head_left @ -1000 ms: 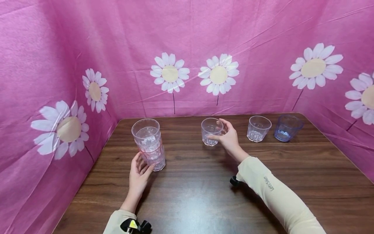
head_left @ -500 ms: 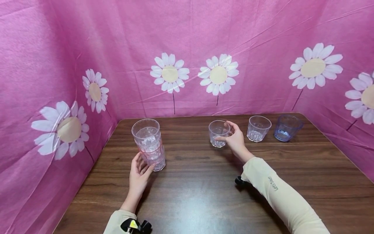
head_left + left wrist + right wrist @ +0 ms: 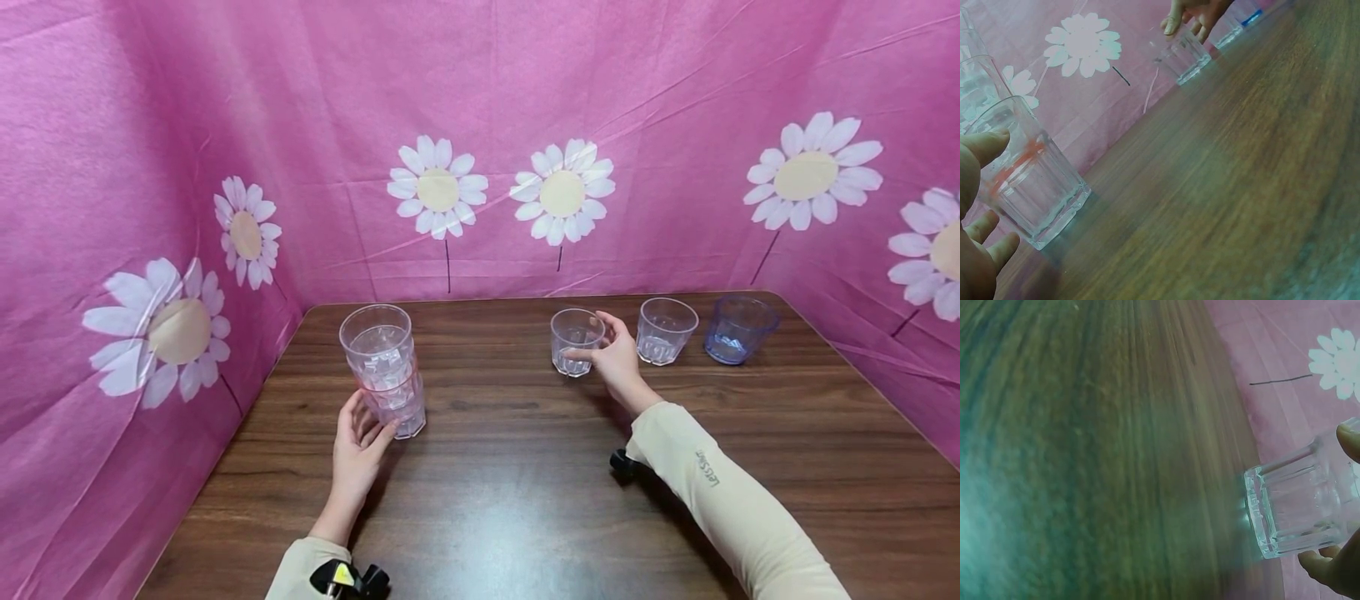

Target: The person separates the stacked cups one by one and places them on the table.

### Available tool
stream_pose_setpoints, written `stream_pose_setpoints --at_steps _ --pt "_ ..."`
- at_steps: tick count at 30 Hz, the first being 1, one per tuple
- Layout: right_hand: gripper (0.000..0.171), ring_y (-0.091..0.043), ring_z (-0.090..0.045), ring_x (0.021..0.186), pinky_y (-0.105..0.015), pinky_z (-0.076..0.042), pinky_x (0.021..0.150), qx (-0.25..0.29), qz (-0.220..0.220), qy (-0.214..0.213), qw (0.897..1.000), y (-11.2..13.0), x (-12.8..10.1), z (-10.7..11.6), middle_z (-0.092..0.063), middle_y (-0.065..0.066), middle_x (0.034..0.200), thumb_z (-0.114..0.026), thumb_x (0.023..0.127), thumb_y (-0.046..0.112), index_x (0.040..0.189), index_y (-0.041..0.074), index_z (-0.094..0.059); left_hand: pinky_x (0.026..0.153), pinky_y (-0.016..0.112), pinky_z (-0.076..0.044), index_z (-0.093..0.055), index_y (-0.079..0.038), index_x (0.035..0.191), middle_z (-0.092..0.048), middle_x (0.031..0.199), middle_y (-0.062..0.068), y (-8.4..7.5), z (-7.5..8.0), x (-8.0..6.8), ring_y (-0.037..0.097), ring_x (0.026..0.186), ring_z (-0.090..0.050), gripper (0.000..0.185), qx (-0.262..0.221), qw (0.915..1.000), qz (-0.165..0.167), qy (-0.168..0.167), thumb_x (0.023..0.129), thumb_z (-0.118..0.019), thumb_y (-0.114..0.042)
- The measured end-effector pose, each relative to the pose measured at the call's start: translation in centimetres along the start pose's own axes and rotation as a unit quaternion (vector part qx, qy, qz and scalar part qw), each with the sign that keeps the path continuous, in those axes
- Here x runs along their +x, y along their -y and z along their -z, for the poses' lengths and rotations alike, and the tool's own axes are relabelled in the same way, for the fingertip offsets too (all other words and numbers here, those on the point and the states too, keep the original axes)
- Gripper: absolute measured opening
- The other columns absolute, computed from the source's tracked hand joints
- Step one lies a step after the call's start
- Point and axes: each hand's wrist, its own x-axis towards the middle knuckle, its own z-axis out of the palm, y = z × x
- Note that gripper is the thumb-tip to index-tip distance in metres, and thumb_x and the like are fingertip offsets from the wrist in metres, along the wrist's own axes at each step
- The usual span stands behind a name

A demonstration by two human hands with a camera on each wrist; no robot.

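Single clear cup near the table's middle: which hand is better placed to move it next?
Right. The right hand already grips the single clear cup with thumb and fingers round it. The left hand is far off, touching the base of the cup stack.

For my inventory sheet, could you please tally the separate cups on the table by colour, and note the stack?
Clear single cups: 2, one held by the right hand at, one free
Blue cups: 1
Stack of clear cups, at the left hand: 1; its cup count is unclear
Total: 3 single cups plus 1 stack
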Motion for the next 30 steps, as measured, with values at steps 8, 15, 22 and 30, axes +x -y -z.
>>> stream_pose_setpoints --at_steps 8,15,22,30 --pt "0.098 -0.032 -0.045 0.127 -0.038 -0.039 0.107 0.003 -0.009 0.004 1.0 0.1 0.3 0.2 -0.046 -0.019 0.146 -0.084 0.066 -0.012 0.15 0.001 -0.035 0.091 0.016 -0.045 -0.031 0.009 0.145 -0.041 0.144 0.03 0.0 0.0 0.0 -0.003 0.111 -0.05 0.068 -0.003 1.0 0.0 -0.001 0.086 -0.065 0.016" --pt "0.099 -0.032 -0.046 0.126 -0.036 -0.04 0.105 -0.011 -0.005 0.006 1.0 0.2 0.6 0.2 -0.045 -0.019 0.147 -0.085 0.067 -0.009 0.15 0.001 -0.034 0.091 0.016 -0.046 -0.031 0.01 0.145 -0.041 0.144 0.031 0.0 0.0 0.0 -0.003 0.11 -0.051 0.068 -0.001 1.0 -0.002 -0.003 0.086 -0.065 0.016" --pt "0.098 -0.033 -0.046 0.124 -0.029 -0.042 0.098 -0.028 0.002 0.018 0.999 0.1 0.9 0.3 -0.045 -0.021 0.146 -0.085 0.069 -0.006 0.151 0.0 -0.031 0.091 0.017 -0.046 -0.031 0.009 0.145 -0.041 0.145 0.03 -0.1 0.0 0.0 -0.002 0.111 -0.05 0.068 0.001 1.0 0.002 -0.001 0.087 -0.065 0.015" --pt "0.097 -0.037 -0.048 0.124 -0.027 -0.045 0.093 -0.058 0.016 0.043 0.997 0.0 1.1 0.6 -0.043 -0.022 0.147 -0.084 0.073 -0.004 0.15 -0.003 -0.027 0.092 0.018 -0.046 -0.031 0.008 0.146 -0.041 0.145 0.029 -0.1 0.0 0.0 -0.001 0.112 -0.05 0.068 -0.001 1.0 0.002 -0.001 0.087 -0.065 0.015"
